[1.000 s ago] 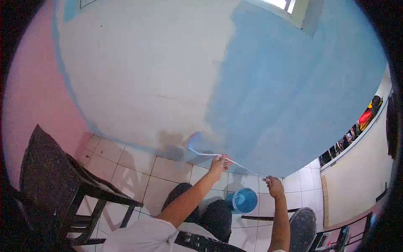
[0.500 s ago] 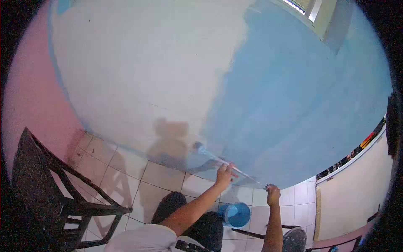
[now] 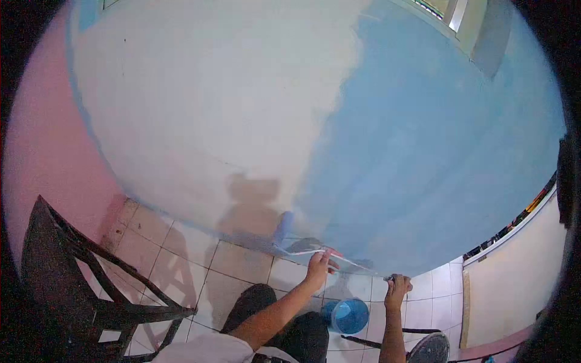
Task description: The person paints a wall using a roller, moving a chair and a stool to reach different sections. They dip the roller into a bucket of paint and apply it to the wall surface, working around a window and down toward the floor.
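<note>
Roller (image 3: 282, 227) swung more upright vs. prev.; L fingers (image 3: 332, 266) & R fingers (image 3: 400, 280) gripping pole (image 3: 356, 264); shirt print (image 3: 269, 358) illegible.

A floor (image 3: 239, 263) of pale square tiles with dark lines between them. A round blue bucket (image 3: 361, 316) stands upright on it, open at the top. To the left is a dark chair (image 3: 115, 313), its slatted shadow falling across the tiles. Near the bucket, at lower right, is a dark round stool (image 3: 430, 348), its feet hidden.
</note>
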Motion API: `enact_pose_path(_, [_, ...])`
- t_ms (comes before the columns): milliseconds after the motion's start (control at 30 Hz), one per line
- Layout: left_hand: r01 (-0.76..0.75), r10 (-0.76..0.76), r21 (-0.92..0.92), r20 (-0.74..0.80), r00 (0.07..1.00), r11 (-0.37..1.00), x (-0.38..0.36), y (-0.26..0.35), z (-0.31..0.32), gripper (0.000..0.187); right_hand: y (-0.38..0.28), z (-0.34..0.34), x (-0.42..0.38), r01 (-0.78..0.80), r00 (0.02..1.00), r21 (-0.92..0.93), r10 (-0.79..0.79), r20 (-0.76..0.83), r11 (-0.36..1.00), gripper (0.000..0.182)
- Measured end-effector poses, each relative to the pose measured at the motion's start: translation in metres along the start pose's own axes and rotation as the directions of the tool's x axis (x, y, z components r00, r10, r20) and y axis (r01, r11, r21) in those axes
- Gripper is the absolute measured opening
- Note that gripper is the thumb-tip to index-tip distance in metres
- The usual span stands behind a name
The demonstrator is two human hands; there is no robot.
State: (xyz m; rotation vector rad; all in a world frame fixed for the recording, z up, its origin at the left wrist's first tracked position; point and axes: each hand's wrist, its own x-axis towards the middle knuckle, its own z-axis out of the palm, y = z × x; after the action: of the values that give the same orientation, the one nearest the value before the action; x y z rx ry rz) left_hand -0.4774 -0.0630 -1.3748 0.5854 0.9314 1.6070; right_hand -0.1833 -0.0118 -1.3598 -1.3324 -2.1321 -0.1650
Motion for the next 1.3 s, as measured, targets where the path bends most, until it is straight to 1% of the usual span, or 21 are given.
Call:
enact_pose_path(33, [0.031, -0.031, -0.041, -0.002, 1.0, 0.999, 0.001, -0.007, 0.001, 0.039, -0.002, -0.002, 0.003, 0.01, 1.0, -0.081, -0.011, -0.012, 0.997, 0.032])
enact_pose_path(100, [0.083, -0.084, -0.117, -0.002, 0.996, 0.99, 0.006, -0.018, -0.001, 0.039, -0.005, -0.007, 0.013, -0.006, 0.999, -0.077, 0.01, 0.05, 0.997, 0.032])
enact_pose_path(167, [0.045, -0.048, -0.063, -0.034, 0.998, 0.997, 0.007, -0.017, -0.003, 0.039, 0.004, -0.002, 0.014, -0.025, 0.996, -0.084, 0.032, 0.084, 0.996, 0.032])
enact_pose_path(267, [0.021, -0.025, -0.047, -0.087, 0.996, 0.999, 0.011, -0.004, -0.004, 0.04, 0.002, 0.018, 0.023, 0.036, 0.999, -0.1, -0.036, 0.005, 0.994, 0.031])
enact_pose_path(300, [0.023, -0.028, -0.052, -0.11, 0.994, 0.998, 0.009, -0.001, -0.003, 0.04, -0.009, 0.012, 0.029, -0.013, 0.992, -0.129, 0.029, 0.12, 0.992, 0.03])
enact_pose_path(400, [0.051, -0.051, -0.013, -0.063, 0.997, 0.999, 0.017, -0.013, -0.007, 0.042, -0.012, 0.0, 0.037, 0.008, 0.992, -0.146, 0.01, 0.124, 0.989, 0.029])
enact_pose_path(433, [0.048, -0.046, 0.045, -0.052, 0.998, 0.998, 0.015, -0.014, -0.004, 0.044, 0.004, 0.007, 0.032, 0.045, 0.999, -0.152, -0.042, 0.022, 0.987, 0.025])
enact_pose_path(533, [0.127, -0.127, 0.012, -0.001, 0.992, 0.992, 0.019, -0.023, 0.006, 0.044, 0.012, -0.008, 0.035, -0.026, 0.999, -0.251, 0.015, -0.046, 0.968, 0.025])
enact_pose_path(567, [0.158, -0.157, -0.067, 0.021, 0.987, 0.985, 0.015, -0.019, 0.007, 0.043, 0.009, -0.004, 0.036, -0.04, 0.997, -0.275, 0.021, -0.073, 0.961, 0.024])
enact_pose_path(633, [0.156, -0.164, -0.127, -0.055, 0.985, 0.98, 0.015, -0.023, 0.0, 0.037, 0.004, 0.0, 0.039, -0.074, 0.992, -0.332, 0.037, -0.117, 0.941, 0.023])
enact_pose_path(733, [0.201, -0.215, -0.119, -0.12, 0.969, 0.972, 0.015, -0.023, -0.008, 0.036, -0.027, -0.01, 0.043, -0.105, 0.992, -0.291, 0.121, 0.035, 0.951, 0.025])
enact_pose_path(767, [0.189, -0.196, -0.08, -0.099, 0.976, 0.979, 0.016, -0.023, -0.014, 0.035, -0.03, -0.009, 0.041, -0.069, 0.997, -0.272, 0.058, -0.048, 0.96, 0.018])
enact_pose_path(933, [0.196, -0.196, -0.011, -0.133, 0.972, 0.98, 0.003, -0.025, -0.02, 0.03, -0.037, -0.048, 0.009, 0.03, 0.976, -0.196, 0.014, 0.219, 0.98, 0.016])
enact_pose_path(1000, [0.213, -0.211, 0.005, -0.11, 0.971, 0.977, -0.014, -0.02, -0.02, 0.027, -0.038, -0.073, -0.022, 0.009, 0.922, -0.09, 0.027, 0.385, 0.996, 0.015])
enact_pose_path(1033, [0.245, -0.242, 0.032, -0.09, 0.966, 0.969, -0.023, -0.024, -0.024, 0.026, -0.052, -0.094, -0.04, -0.05, 0.921, -0.057, 0.068, 0.383, 0.997, 0.016])
enact_pose_path(1100, [0.363, -0.354, 0.105, -0.089, 0.931, 0.926, -0.045, -0.031, -0.02, 0.024, -0.051, -0.121, -0.105, -0.11, 0.844, -0.005, 0.096, 0.527, 0.994, 0.025])
enact_pose_path(1133, [0.381, -0.381, 0.111, -0.021, 0.924, 0.918, -0.057, -0.037, -0.018, 0.025, -0.052, -0.136, -0.133, -0.142, 0.803, 0.02, 0.103, 0.588, 0.99, 0.031])
enact_pose_path(1167, [0.397, -0.404, 0.115, 0.046, 0.914, 0.911, -0.069, -0.044, -0.016, 0.027, -0.065, -0.159, -0.148, -0.395, 0.654, 0.062, 0.233, 0.72, 0.916, 0.034])
enact_pose_path(1233, [0.438, -0.472, 0.219, 0.134, 0.872, 0.872, -0.09, -0.059, -0.008, 0.031, -0.113, -0.211, -0.166, -0.811, 0.263, 0.036, 0.309, 0.914, 0.585, 0.041])
enact_pose_path(1267, [0.472, -0.539, 0.296, 0.208, 0.816, 0.83, -0.098, -0.07, -0.008, 0.03, -0.126, -0.228, -0.185, -0.88, 0.188, -0.004, 0.357, 0.915, 0.474, 0.046])
enact_pose_path(1300, [0.49, -0.598, 0.373, 0.274, 0.753, 0.788, -0.102, -0.081, -0.004, 0.031, -0.128, -0.242, -0.207, -0.865, 0.238, 0.02, 0.375, 0.896, 0.502, 0.048])
